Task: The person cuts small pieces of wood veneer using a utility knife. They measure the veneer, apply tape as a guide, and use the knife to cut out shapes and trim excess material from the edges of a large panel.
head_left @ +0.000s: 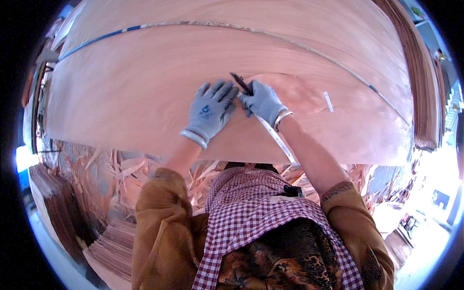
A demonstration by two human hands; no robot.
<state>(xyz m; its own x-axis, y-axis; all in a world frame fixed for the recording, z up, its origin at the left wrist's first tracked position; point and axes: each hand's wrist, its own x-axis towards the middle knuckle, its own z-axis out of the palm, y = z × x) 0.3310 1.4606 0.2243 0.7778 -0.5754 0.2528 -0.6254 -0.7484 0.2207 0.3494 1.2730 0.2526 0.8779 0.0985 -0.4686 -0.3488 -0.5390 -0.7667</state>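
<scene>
In the middle of the big pink-tan sheet, a dark, thin tool is sticking up out of the right hand. That hand is wearing a pale glove, and its fingers are curling tightly around the tool. A white strip with small marks is running from under the right hand to the sheet's near edge; whether the fingers are pinching it, one cannot tell. Just beside, the left hand, in a matching glove, is lying palm down on the sheet, its fingers stretched out and holding nothing that shows. To the right, a rounded, darker patch is showing on the sheet, and a short white strip is lying by its edge. Farther off, a long blue and white line is bending across the sheet. Near the person's checked apron, lots of thin scraps are lying below the sheet. At the far right, a brown stack is standing.
</scene>
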